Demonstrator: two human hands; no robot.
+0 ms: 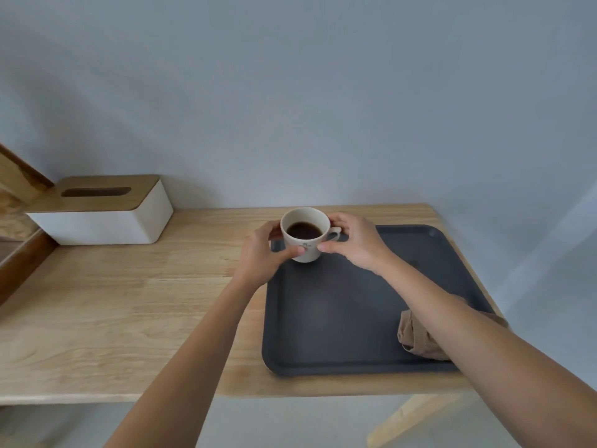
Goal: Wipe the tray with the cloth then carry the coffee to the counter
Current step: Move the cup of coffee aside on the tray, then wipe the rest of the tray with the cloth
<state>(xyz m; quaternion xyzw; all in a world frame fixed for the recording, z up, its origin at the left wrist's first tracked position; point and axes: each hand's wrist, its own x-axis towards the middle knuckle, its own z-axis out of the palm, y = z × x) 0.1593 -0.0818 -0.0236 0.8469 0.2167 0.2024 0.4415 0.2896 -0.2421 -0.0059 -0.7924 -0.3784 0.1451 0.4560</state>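
Two hands (261, 250) (352, 244) clasp the coffee cup (303, 234) over the tray (326, 321).

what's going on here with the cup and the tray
A person holds a white cup of coffee with both hands, the left hand on one side and the right hand by the handle, at the far left corner of a dark tray. Whether the cup has left the tray is unclear. A crumpled brown cloth lies on the tray's near right part, let go. A tissue box sits further left on the wooden table.
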